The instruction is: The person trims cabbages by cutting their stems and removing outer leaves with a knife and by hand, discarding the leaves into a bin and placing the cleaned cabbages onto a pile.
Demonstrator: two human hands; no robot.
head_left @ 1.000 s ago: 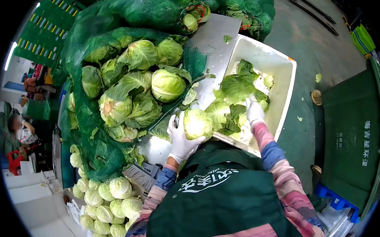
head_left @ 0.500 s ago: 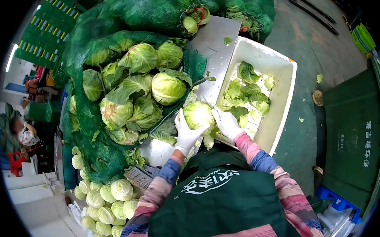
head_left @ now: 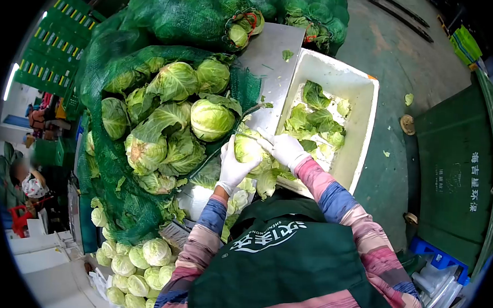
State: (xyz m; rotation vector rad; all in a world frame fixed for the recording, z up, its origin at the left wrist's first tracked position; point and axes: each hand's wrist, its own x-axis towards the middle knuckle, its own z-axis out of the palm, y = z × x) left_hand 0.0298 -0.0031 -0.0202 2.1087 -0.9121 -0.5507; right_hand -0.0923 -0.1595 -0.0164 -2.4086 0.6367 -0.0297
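Observation:
A pale green cabbage (head_left: pixel 250 151) is held over the metal table, in front of my apron. My left hand (head_left: pixel 234 168), in a white glove, is closed round its left side. My right hand (head_left: pixel 287 150), also gloved, is at the upper right of the cabbage, its fingers wrapped round a knife. The thin knife blade (head_left: pixel 246 134) lies across the top of the cabbage; its handle is hidden in my fingers. Loose outer leaves (head_left: pixel 266 184) hang below the cabbage. On the left, an opened green mesh bag (head_left: pixel 113 194) holds several untrimmed cabbages (head_left: pixel 212 120).
To the right stands a white foam box (head_left: pixel 365 127) with torn leaves (head_left: pixel 318 119) inside. Several trimmed cabbages (head_left: pixel 138 285) are piled at lower left. Full mesh bags (head_left: pixel 181 17) lie at the back. A green bin (head_left: pixel 452 170) stands far right; a person (head_left: pixel 33 184) sits far left.
My right hand has moved slightly left and up, bringing the knife blade across the cabbage's top. The cabbage has shifted a little left and turned in my left hand. The view has shifted slightly.

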